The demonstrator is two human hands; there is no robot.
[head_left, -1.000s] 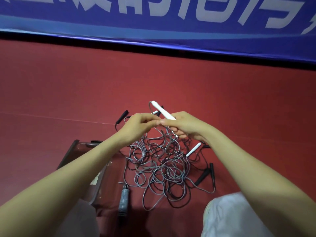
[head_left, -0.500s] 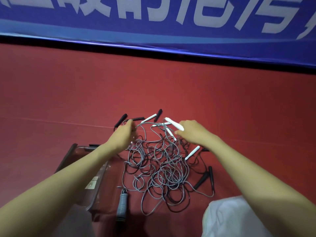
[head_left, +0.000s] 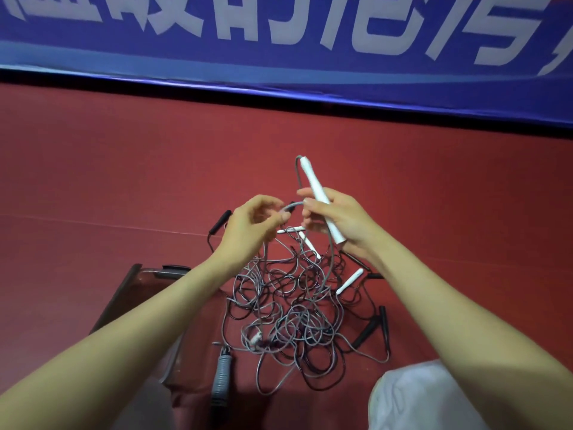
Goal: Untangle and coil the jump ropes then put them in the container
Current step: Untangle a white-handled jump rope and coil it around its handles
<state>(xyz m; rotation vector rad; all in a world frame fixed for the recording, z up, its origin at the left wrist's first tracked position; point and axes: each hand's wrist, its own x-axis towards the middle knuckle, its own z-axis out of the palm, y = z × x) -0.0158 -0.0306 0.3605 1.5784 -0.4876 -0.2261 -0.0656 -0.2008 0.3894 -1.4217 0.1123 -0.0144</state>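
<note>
A tangled heap of grey and black jump ropes lies on the red floor in front of me. My right hand grips a white handle raised above the heap, tip pointing up and away. Its grey cord loops from the tip down past my fingers. My left hand pinches that grey cord just left of the right hand. More white handles, black handles and a grey ribbed handle lie around the heap. The clear container sits at lower left, partly hidden by my left forearm.
A blue banner with white lettering runs along the far edge of the red floor. My knee in light fabric shows at lower right. Open red floor lies beyond and to both sides of the heap.
Both hands rose from the heap. My right hand lifted the white handle and turned it more upright; my left hand moved right and took hold of the cord beside it.
</note>
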